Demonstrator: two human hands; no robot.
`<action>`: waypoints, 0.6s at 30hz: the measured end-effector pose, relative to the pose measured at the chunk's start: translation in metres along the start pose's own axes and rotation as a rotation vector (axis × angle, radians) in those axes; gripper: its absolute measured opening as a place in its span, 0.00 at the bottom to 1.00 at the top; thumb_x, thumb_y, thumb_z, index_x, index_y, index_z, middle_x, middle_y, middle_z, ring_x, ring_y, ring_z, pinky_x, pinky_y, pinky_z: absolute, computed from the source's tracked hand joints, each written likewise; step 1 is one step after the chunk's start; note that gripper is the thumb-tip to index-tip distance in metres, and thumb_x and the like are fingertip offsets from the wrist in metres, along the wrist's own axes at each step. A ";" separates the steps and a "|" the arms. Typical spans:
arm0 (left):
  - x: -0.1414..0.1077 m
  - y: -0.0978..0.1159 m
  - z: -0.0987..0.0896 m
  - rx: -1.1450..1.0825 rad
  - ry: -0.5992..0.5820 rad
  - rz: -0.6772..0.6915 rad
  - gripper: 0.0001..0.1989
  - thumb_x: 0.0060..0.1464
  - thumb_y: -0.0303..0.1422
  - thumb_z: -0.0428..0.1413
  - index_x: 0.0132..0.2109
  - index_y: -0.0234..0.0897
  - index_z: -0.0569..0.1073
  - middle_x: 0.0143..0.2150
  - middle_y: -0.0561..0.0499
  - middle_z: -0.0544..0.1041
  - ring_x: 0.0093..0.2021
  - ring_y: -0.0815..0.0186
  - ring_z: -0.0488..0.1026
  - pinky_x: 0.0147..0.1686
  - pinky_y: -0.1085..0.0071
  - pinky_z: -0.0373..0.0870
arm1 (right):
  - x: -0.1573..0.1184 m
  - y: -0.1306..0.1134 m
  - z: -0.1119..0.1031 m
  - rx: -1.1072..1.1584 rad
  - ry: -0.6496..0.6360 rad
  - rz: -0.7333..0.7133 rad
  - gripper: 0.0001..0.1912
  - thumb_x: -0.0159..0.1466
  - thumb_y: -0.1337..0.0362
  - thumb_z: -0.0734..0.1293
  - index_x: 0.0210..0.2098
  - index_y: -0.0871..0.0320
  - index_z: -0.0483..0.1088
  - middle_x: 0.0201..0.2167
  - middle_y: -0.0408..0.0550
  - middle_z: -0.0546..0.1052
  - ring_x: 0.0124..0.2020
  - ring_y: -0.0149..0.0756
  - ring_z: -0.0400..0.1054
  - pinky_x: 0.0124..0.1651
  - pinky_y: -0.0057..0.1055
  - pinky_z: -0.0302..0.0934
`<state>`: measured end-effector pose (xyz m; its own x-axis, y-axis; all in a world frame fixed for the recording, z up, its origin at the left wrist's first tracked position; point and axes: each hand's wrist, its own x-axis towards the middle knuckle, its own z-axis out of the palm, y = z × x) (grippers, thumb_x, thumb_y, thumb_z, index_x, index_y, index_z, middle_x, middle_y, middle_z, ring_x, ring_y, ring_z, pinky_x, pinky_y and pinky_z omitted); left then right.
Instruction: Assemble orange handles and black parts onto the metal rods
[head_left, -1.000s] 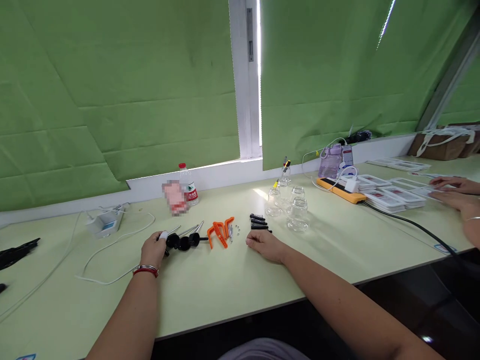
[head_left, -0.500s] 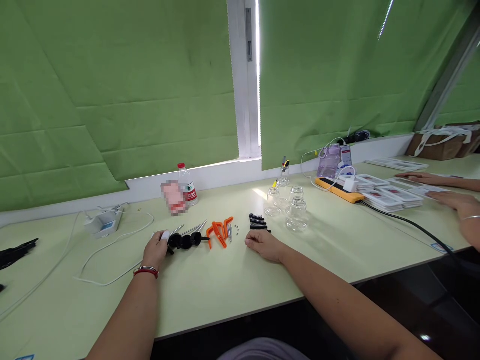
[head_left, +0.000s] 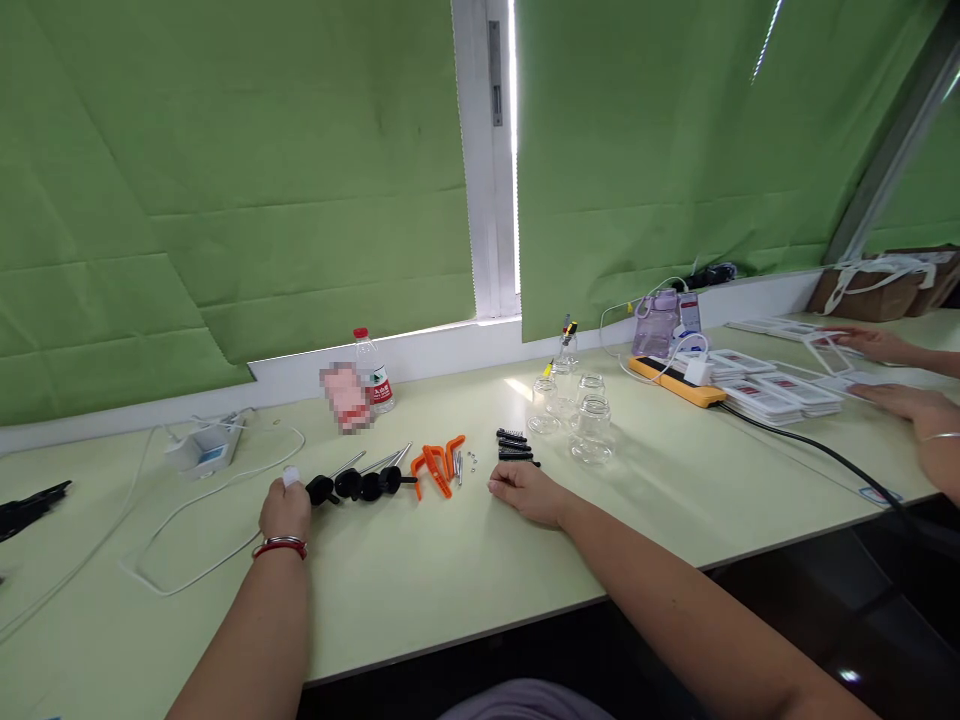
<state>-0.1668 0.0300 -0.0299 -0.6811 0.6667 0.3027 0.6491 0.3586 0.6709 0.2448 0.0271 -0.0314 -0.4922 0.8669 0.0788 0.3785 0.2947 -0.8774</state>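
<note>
My left hand (head_left: 285, 510) rests on the table with its fingers curled closed and something white on a fingertip. Whatever it may hold is hidden. Just right of it lies a row of black round-headed parts (head_left: 370, 486) with stems, and thin metal rods (head_left: 394, 457) behind. Orange plastic pieces (head_left: 435, 470) come after these, then small metal pins (head_left: 458, 467) and tiny nuts (head_left: 472, 460). My right hand (head_left: 529, 492) lies loosely closed on the table, nothing visible in it. It is beside several black parts with springs (head_left: 514, 447).
Clear glass jars (head_left: 592, 430) stand to the right, some with pens behind. A white cable (head_left: 169, 592) loops by my left wrist. Further back are a water bottle (head_left: 381, 385) and an orange power strip (head_left: 675, 382). Another person's hands (head_left: 900, 400) handle white frames (head_left: 772, 395).
My left hand has moved left, away from the black parts, uncovering one more of them. The cable loop has shifted left too. My right hand stays put. The other person has lifted a white frame.
</note>
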 end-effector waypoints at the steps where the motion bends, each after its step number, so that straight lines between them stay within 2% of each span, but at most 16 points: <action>1: 0.000 0.000 0.000 0.009 0.004 -0.032 0.23 0.56 0.46 0.38 0.40 0.33 0.70 0.42 0.31 0.75 0.46 0.43 0.71 0.42 0.51 0.65 | 0.000 0.001 0.000 0.002 0.000 0.001 0.15 0.61 0.51 0.61 0.30 0.57 0.66 0.21 0.39 0.60 0.23 0.28 0.51 0.26 0.26 0.50; 3: 0.000 0.002 0.000 0.027 0.003 -0.087 0.23 0.56 0.47 0.39 0.40 0.34 0.70 0.43 0.31 0.75 0.48 0.43 0.70 0.44 0.51 0.65 | 0.001 0.001 0.001 0.004 0.003 -0.003 0.15 0.61 0.51 0.61 0.30 0.57 0.66 0.21 0.39 0.60 0.23 0.28 0.52 0.26 0.26 0.50; 7: -0.001 0.004 -0.001 0.028 -0.032 -0.097 0.24 0.55 0.47 0.40 0.42 0.33 0.71 0.45 0.31 0.75 0.49 0.42 0.70 0.46 0.50 0.64 | 0.001 0.001 0.001 -0.008 0.009 -0.015 0.14 0.61 0.53 0.62 0.30 0.58 0.66 0.21 0.39 0.60 0.23 0.28 0.52 0.27 0.26 0.50; 10: -0.003 0.006 -0.001 0.005 -0.078 -0.057 0.24 0.55 0.46 0.41 0.43 0.32 0.72 0.47 0.32 0.75 0.51 0.42 0.69 0.47 0.52 0.64 | 0.001 -0.001 0.000 -0.024 0.009 -0.027 0.13 0.61 0.54 0.62 0.29 0.58 0.66 0.22 0.39 0.60 0.23 0.28 0.52 0.27 0.26 0.50; 15: -0.009 0.011 0.001 -0.060 -0.145 0.046 0.23 0.55 0.45 0.42 0.44 0.35 0.73 0.51 0.39 0.74 0.52 0.51 0.68 0.51 0.59 0.64 | 0.001 -0.001 0.000 -0.029 0.010 -0.026 0.13 0.61 0.54 0.61 0.29 0.57 0.66 0.22 0.39 0.61 0.24 0.28 0.52 0.27 0.26 0.50; 18: -0.012 0.013 0.002 -0.095 -0.169 0.080 0.24 0.55 0.45 0.41 0.44 0.36 0.74 0.49 0.42 0.76 0.51 0.54 0.70 0.51 0.62 0.64 | 0.001 0.000 0.000 -0.039 0.015 -0.035 0.12 0.61 0.55 0.62 0.29 0.58 0.66 0.23 0.40 0.61 0.24 0.28 0.53 0.28 0.26 0.50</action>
<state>-0.1494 0.0278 -0.0265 -0.5568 0.7936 0.2452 0.6589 0.2421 0.7122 0.2441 0.0278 -0.0316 -0.4935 0.8619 0.1164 0.3915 0.3396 -0.8552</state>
